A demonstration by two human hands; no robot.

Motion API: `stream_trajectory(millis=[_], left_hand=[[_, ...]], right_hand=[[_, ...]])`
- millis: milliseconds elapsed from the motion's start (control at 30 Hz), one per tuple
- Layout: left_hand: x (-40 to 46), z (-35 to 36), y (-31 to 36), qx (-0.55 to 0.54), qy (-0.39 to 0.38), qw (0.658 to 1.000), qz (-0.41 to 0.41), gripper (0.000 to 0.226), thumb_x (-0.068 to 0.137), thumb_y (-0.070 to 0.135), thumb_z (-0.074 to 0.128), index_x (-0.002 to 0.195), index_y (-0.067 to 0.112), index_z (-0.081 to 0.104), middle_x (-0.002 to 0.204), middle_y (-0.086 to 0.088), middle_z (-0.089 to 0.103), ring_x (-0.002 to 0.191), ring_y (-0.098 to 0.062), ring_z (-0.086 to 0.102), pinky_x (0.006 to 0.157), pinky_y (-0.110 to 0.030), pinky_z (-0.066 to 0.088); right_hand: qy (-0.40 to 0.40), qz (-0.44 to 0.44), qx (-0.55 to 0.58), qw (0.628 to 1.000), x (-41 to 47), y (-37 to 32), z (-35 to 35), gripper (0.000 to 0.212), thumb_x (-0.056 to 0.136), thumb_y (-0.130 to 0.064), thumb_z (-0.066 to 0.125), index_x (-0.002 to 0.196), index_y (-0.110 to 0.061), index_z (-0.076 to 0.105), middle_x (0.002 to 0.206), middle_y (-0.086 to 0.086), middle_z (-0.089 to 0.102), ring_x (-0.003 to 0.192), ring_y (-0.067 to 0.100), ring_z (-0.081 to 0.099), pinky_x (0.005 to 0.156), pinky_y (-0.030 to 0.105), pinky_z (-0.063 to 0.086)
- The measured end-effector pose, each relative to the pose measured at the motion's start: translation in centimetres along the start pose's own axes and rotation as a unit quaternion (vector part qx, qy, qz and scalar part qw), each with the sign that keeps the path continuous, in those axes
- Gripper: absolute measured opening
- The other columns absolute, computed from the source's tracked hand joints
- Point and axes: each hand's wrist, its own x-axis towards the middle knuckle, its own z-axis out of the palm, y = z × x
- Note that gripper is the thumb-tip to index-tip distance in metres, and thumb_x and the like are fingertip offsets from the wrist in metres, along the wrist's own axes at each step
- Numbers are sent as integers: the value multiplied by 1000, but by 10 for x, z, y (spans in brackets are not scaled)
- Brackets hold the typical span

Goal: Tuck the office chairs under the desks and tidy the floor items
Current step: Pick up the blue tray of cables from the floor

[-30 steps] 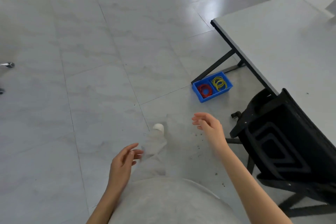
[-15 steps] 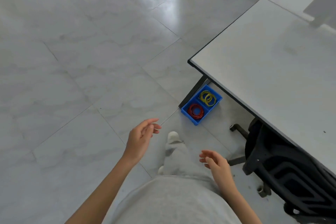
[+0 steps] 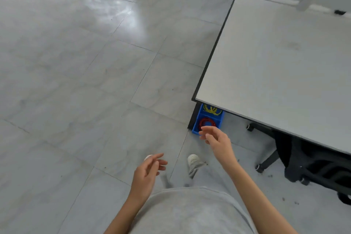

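Head view looks down on grey floor tiles [image 3: 95,81], which lie open and unoccupied across the whole left and upper middle of the scene. On the right a pale desk [image 3: 275,66] fills the upper corner, its dark edge running down to a near corner just above a blue bin [image 3: 196,129] on the floor. The bin sits partly under that corner, beside a dark desk leg, with yellow bands [image 3: 211,110] in its far compartment and red bands [image 3: 207,122] in its near one. A black office chair [image 3: 313,159] stands under the desk's near edge at lower right, its seat mostly hidden by the desktop and its castors showing on the floor. The right hand [image 3: 216,139] hovers with fingers loosely spread, holding nothing, its fingertips overlapping the near end of the bin from this angle; whether it touches the bin cannot be told. The left hand [image 3: 147,172] hangs lower, relaxed and empty, above the floor near a white shoe [image 3: 192,158]. Compared with half a second ago, the desk corner now covers more of the bin, the right hand has come forward from beside the leg to the bin, and the left hand has dropped back.
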Motion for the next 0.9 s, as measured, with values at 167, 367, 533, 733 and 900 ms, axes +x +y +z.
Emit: stream_trajectory(millis=[167,367,533,733,900], left_hand=[[76,-67,9,105,-150,982,39,34,94,2,42,98,28,63,82,8,72,75,-7,66,69,-18,51],[169,-101,4,251,-280,921,105,35,94,2,43,95,33,60,78,5,70,75,-4,64,69,-11,49],[219,-69,-37,324,-316,883,126,27,93,3,43,100,23,59,82,8,68,74,4,62,66,-6,44],[277,13,-136,384,-373,833,142,29,91,-1,41,107,13,60,84,3,67,81,-11,61,70,-12,41],[346,86,-241,400,-361,826,163,32,91,0,38,115,9,58,101,-5,67,100,-22,59,70,-14,40]], right_hand=[[151,23,81,985,1,10,55,27,90,6,42,96,-13,61,87,1,65,78,8,62,72,16,48],[308,85,209,924,-5,60,121,28,91,5,38,98,-12,59,88,1,64,79,13,62,66,12,49],[357,182,278,873,24,125,147,26,92,0,40,92,-16,60,93,5,65,80,15,62,67,20,46],[349,227,276,867,80,225,163,22,89,-4,41,96,-14,59,96,6,65,82,15,62,68,18,48],[355,212,355,838,146,332,171,21,90,-5,42,101,-12,59,99,7,66,90,18,64,76,23,52]])
